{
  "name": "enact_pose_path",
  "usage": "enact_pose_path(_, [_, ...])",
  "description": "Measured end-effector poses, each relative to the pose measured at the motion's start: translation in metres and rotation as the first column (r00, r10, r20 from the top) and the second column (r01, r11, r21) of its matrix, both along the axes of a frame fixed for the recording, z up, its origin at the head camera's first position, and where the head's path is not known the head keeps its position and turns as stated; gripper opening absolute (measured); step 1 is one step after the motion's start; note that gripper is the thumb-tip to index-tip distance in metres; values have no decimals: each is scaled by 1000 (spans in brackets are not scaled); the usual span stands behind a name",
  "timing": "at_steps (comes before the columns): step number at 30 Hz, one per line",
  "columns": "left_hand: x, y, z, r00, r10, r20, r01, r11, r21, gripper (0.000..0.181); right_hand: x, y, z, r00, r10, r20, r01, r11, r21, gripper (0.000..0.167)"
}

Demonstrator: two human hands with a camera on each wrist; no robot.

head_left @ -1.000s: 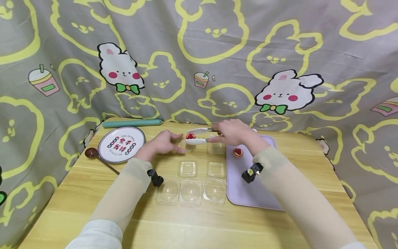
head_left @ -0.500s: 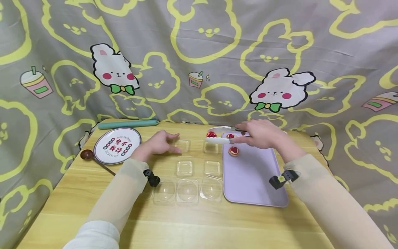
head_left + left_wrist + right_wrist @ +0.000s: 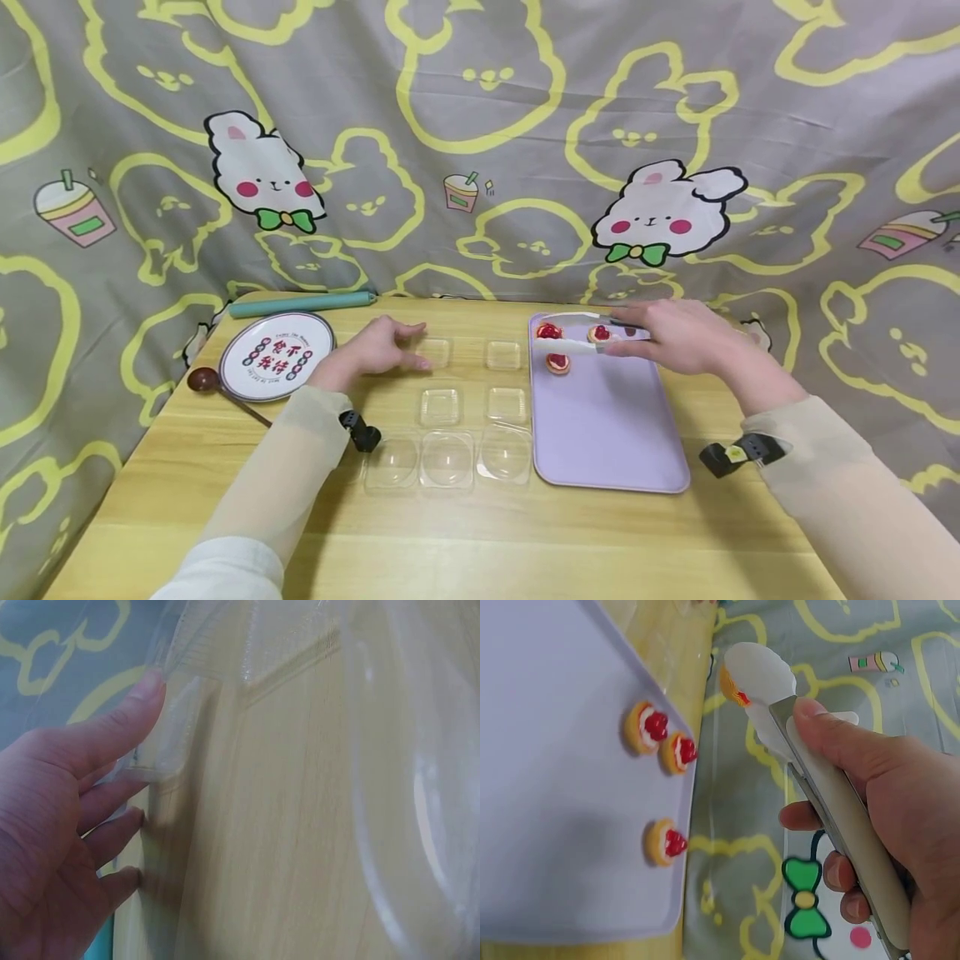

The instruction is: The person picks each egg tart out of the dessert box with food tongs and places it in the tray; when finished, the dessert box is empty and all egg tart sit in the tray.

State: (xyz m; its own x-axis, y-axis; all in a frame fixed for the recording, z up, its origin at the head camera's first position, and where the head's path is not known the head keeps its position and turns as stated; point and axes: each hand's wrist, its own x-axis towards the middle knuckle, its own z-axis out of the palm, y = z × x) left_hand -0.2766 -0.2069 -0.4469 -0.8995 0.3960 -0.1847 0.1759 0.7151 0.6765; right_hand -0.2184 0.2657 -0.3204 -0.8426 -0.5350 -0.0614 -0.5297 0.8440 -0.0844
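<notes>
In the head view, my right hand (image 3: pixel 678 335) grips white-tipped tongs (image 3: pixel 570 347) over the far end of the lilac tray (image 3: pixel 611 442). A small fruit tart (image 3: pixel 730 686) sits between the tong tips in the right wrist view, partly covered by them. Red-topped tarts (image 3: pixel 646 729) lie on the tray below, near its edge. My left hand (image 3: pixel 375 346) is at the far left clear plastic box (image 3: pixel 437 353), thumb and fingers spread at its edge. In the left wrist view, the thumb (image 3: pixel 124 724) overlaps that box's corner; firm contact cannot be told.
Several clear boxes and domed pieces (image 3: pixel 447 460) stand in rows left of the tray. A printed plate (image 3: pixel 277 356), a brown ladle-like spoon (image 3: pixel 202 380) and a teal rolled stick (image 3: pixel 300 304) lie at the far left. A patterned curtain (image 3: pixel 487 133) hangs behind the table.
My right hand has carried the tongs and tart rightward, from above the far boxes to over the tray. The left hand stays by its box, and the head view has shifted slightly.
</notes>
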Motion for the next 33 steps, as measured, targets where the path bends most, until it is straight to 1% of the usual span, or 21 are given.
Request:
enact_pose_path(6, [0,-2,-1,1000,9,-3,-9,1000,0,88,9,24,-1,997,-77,25,77,997,16,86])
enact_pose_path(14, [-1,-2,-3,1000,15,6,-15,1000,10,87,17,52,-13,994,-106,5,106,994,22,82])
enact_pose_path(20, [1,-1,-4,1000,18,13,-18,1000,23,88,21,68,-27,994,-110,1,110,994,19,77])
enact_pose_path(22, [1,-1,-4,1000,18,12,-18,1000,22,88,23,72,-33,994,-109,2,109,994,4,75])
enact_pose_path(28, [1,0,-3,1000,13,6,-13,1000,9,87,25,84,-49,991,-132,17,132,991,-6,77])
enact_pose_path(33, [1,0,-3,1000,17,10,-17,1000,11,88,25,89,-58,990,-136,37,137,990,-15,76])
